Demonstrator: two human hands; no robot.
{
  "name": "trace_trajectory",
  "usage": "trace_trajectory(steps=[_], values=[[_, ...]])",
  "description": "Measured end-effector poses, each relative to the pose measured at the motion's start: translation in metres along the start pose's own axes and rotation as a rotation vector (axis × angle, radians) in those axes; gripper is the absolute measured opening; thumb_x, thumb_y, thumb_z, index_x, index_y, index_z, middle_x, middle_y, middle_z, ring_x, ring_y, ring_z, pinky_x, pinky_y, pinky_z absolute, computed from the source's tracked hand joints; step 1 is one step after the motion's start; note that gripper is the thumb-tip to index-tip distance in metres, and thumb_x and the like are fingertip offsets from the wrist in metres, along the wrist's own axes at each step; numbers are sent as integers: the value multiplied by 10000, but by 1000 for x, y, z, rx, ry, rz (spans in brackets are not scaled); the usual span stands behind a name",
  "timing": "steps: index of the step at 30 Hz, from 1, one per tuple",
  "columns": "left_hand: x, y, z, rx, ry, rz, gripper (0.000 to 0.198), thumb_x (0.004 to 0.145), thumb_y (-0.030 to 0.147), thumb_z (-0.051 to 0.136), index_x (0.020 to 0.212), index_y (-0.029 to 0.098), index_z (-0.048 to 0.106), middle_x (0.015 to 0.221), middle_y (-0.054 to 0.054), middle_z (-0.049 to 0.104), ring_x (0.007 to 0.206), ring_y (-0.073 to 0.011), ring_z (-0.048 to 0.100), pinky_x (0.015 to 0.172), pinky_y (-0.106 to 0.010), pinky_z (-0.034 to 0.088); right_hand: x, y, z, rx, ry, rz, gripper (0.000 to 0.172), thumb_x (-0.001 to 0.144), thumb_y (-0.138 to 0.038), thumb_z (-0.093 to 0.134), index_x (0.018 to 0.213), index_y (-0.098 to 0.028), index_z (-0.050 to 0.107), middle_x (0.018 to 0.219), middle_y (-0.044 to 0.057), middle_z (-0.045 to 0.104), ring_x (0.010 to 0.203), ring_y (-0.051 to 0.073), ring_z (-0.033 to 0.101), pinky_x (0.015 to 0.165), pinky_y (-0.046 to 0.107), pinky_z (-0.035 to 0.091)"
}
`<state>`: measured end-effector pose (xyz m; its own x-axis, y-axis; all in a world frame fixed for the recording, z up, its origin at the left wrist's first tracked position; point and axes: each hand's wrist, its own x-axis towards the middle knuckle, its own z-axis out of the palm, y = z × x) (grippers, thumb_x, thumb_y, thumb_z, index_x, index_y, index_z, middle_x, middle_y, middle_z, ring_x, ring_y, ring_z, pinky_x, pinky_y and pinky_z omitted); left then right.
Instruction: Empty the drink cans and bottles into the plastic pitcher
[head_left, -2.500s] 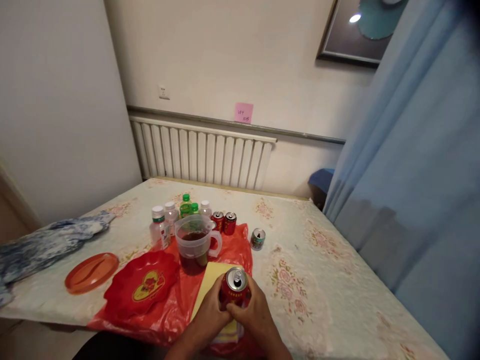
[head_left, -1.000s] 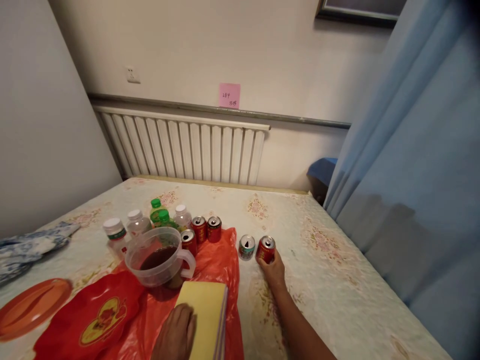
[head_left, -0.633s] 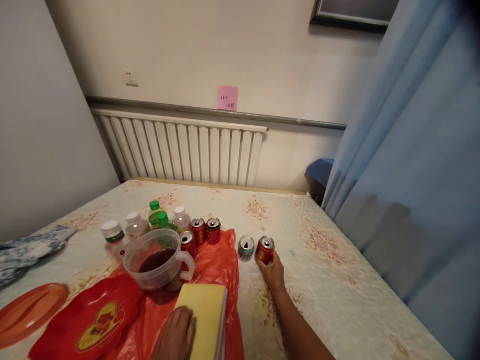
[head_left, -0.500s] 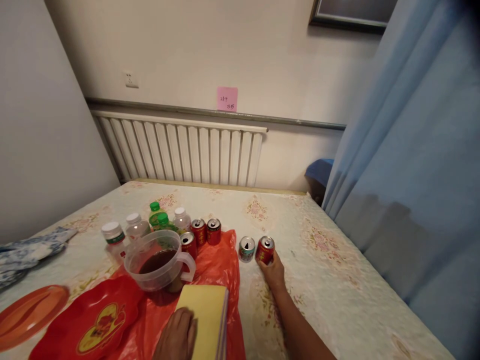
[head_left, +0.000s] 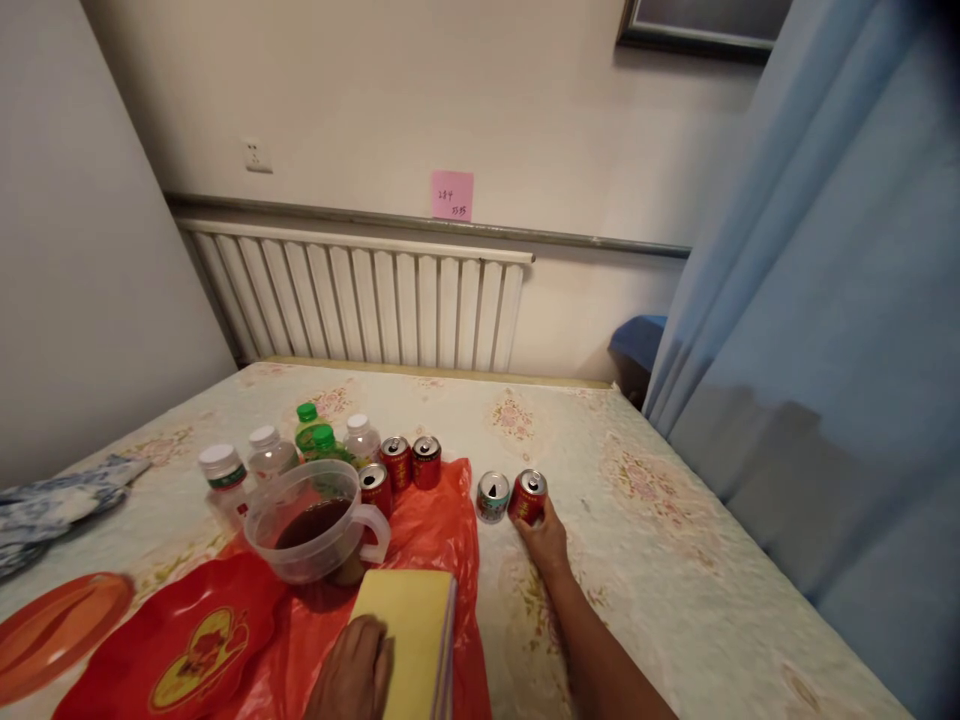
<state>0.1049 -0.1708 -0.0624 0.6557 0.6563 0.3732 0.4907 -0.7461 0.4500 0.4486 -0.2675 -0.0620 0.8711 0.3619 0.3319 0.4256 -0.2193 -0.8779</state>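
Red drink can (head_left: 529,494), earlier cupped in both hands, now stands just beside a teal can (head_left: 492,502), making a pair; right hand (head_left: 546,545) fingers grasp it, left hand (head_left: 351,668) rests unclenched on yellow stack (head_left: 412,625).

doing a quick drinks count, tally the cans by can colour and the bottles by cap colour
Red cans: 4, one in the right hand
Teal and silver can: 1
White-capped bottles: 3
Green-capped bottles: 2
Total: 10
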Motion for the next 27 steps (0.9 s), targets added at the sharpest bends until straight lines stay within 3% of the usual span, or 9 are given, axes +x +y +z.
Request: trace_trajectory(steps=[12, 27], values=[[-1, 0, -1, 3, -2, -3, 228, 959, 386, 407, 924, 251, 588, 943, -42, 656, 910, -207, 646, 840, -342, 521, 2, 12, 5, -55, 21, -20, 587, 618, -399, 695, 1138, -140, 608, 1042, 109, 674, 988, 293, 639, 845, 379, 510], [-1, -1, 1, 37, 19, 27, 233, 967, 384, 396, 926, 244, 579, 922, -38, 659, 885, -200, 656, 811, -331, 537, 2, 16, 6, -51, 12, -19, 599, 600, -403, 694, 1141, -160, 607, 1047, 104, 699, 993, 299, 647, 811, 375, 517]])
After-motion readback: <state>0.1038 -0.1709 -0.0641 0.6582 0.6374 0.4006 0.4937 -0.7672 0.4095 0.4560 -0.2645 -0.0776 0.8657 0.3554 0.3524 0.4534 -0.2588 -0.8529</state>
